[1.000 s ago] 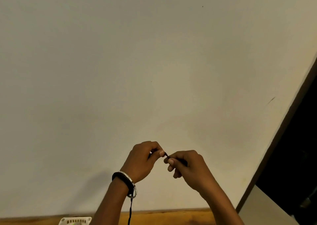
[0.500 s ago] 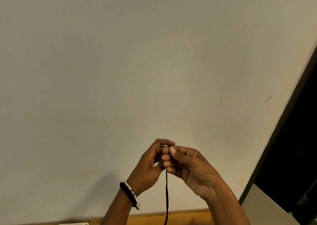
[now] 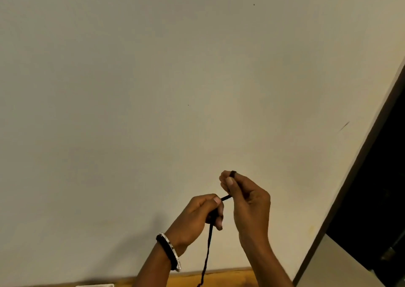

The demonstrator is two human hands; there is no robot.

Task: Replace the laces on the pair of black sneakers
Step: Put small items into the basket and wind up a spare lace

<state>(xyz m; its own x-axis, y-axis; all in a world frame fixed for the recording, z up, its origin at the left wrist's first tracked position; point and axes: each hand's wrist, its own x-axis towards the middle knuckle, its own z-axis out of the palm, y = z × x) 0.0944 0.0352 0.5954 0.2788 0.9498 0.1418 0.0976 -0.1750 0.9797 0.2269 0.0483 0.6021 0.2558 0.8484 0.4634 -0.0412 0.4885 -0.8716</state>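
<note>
Left hand (image 3: pixel 197 214) pinches black lace (image 3: pixel 208 249); right hand (image 3: pixel 245 197) grips its upper end, raised before wall (image 3: pixel 153 89)

A pale wall (image 3: pixel 153 89) fills the view, with a thin dark scuff (image 3: pixel 344 126) at right. A dark frame (image 3: pixel 361 177) slants down the right edge. A wooden strip (image 3: pixel 230 278) runs along the bottom, where a white object (image 3: pixel 96 285) barely shows.
</note>
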